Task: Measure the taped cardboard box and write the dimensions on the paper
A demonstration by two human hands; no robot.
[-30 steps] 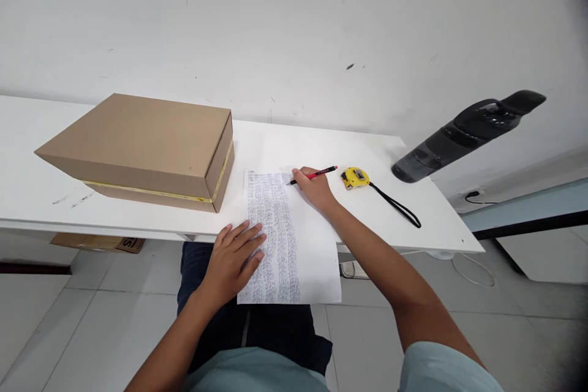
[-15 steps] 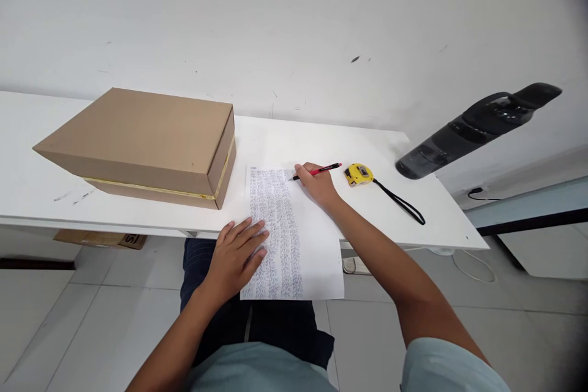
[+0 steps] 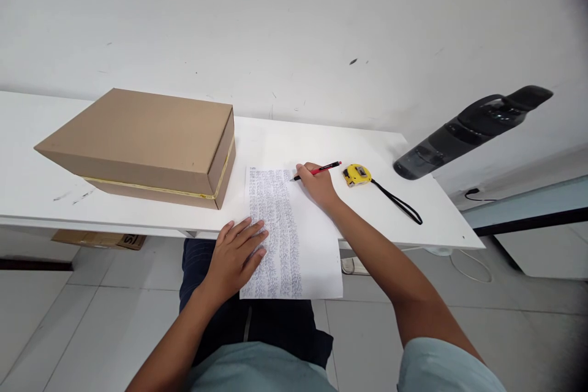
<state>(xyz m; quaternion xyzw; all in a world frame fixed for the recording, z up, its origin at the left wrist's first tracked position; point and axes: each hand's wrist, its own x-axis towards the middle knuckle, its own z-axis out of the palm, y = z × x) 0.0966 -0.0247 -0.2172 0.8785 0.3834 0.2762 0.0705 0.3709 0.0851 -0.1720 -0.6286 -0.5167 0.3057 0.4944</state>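
A white sheet of paper (image 3: 319, 257) lies partly on the table, its near end sticking out past the front edge above my lap. Columns of small blue handwriting cover its left and middle parts. My left hand (image 3: 239, 254) rests flat on the sheet's left edge with fingers spread. Pinched in my right hand (image 3: 316, 184) is a red and black pen (image 3: 325, 168), its tip at the paper near the top of the rightmost written column. Just right of that hand sits a yellow tape measure (image 3: 357, 175) with a black wrist strap.
On the left of the white table (image 3: 285, 141) stands a brown cardboard box (image 3: 151, 135) with a yellow band around it. A dark bottle (image 3: 463, 135) stands near the right end. The wall (image 3: 294, 30) runs along the back. Another carton (image 3: 101, 238) shows below the table.
The view has shifted very slightly, so the bottle and tape measure appear a little further left. Both hands stay in nearly the same place, and the right one still holds the pen.
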